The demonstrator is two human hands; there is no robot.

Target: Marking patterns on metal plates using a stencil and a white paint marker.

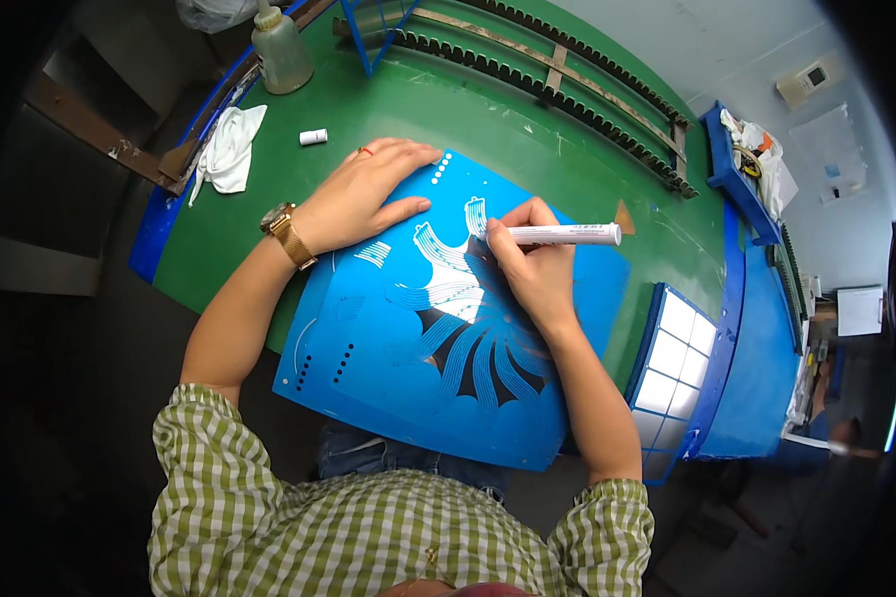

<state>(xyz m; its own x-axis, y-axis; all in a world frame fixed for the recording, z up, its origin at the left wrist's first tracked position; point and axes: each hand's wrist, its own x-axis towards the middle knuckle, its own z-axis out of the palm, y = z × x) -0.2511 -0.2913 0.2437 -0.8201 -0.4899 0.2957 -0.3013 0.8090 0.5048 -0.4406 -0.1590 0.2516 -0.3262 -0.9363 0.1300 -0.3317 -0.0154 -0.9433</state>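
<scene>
A blue panel (pixel 398 423) with curved line patterns, white and black areas and rows of small holes lies tilted on the green table (pixel 388 109), its near edge over my lap. My left hand (pixel 363 194) rests on the panel's far left edge, fingers stretched out and holding nothing. Pinched in my right hand (pixel 545 274) is a white marker pen (pixel 577 235). The pen lies nearly level, its back end pointing right. Its tip is hidden by my fingers, close to the patterned area, so I cannot tell whether it touches. A white pen cap (pixel 312 136) lies beyond my left hand.
At the far left stand a squeeze bottle (pixel 283 62) and a crumpled white cloth (pixel 231 149). A long notched rack (pixel 557 85) spans the table's back. To the right are a blue-framed grid panel (pixel 675 348) and a blue bin (pixel 741 189) holding cloths.
</scene>
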